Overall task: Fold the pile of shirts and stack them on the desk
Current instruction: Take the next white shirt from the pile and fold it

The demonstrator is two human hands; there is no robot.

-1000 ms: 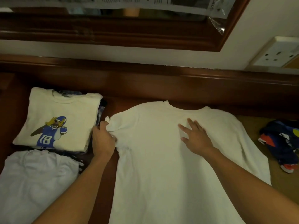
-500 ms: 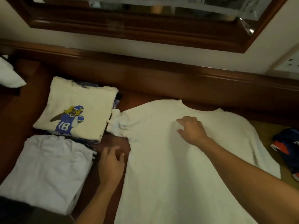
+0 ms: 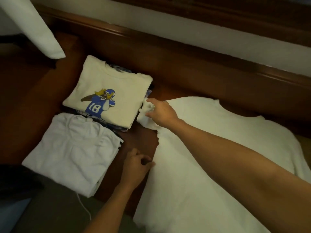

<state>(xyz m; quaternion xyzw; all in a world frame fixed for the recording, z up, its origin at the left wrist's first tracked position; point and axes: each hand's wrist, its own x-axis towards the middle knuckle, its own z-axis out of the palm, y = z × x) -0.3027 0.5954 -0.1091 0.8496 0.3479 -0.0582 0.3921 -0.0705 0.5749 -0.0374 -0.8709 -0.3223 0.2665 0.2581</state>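
Note:
A plain white shirt [image 3: 210, 148] lies spread flat on the wooden desk [image 3: 139, 140], collar toward the wall. My right hand [image 3: 161, 111] reaches across it and grips its bunched left sleeve [image 3: 148, 113]. Down at the shirt's left side edge, my left hand [image 3: 136, 167] pinches the hem line. To the left stands a stack of folded shirts topped by a cream shirt [image 3: 117, 88] with a blue number 18 football player print. In front of that stack lies a second folded pile with a white shirt [image 3: 72, 152] on top.
A raised wooden ledge [image 3: 185, 64] runs along the wall behind the desk. A white cloth [image 3: 33, 27] hangs in at the top left. My dark clothing [image 3: 42, 207] fills the lower left corner.
My right hand left the shirt's chest and crossed to its left sleeve, closing on it. My left hand let go of the sleeve and slid down to the side edge. The camera swung left.

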